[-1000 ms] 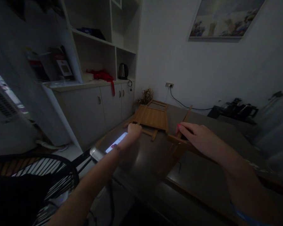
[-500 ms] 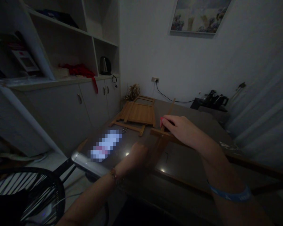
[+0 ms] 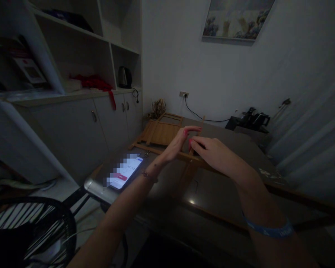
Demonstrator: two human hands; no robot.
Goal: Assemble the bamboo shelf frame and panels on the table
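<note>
My right hand [image 3: 214, 152] is closed round a wooden slat at its joint with a long wooden rail [image 3: 205, 162]. The frame they belong to stretches over the table toward the lower right. Beside it, my left hand [image 3: 177, 145] is raised with fingers stretched toward the upright slat [image 3: 200, 131]; whether they touch it I cannot tell. On the table under the frame lies a small dark hex key [image 3: 196, 185]. Slatted wooden panels [image 3: 164, 133] lie farther back, partly hidden by my left hand. Small metal parts [image 3: 147, 153] lie close to the phone.
A lit phone [image 3: 126, 174] lies near the left edge of the table [image 3: 220, 186]. Black appliances [image 3: 254, 118] stand at the back right, with a cable to the wall socket [image 3: 184, 94]. A black chair [image 3: 58, 212] is at lower left, below shelves holding a kettle [image 3: 124, 77].
My left hand has risen from low over the table, moving up and right to beside my right hand, its fingers now stretched out. My right hand has stayed on the wooden slat.
</note>
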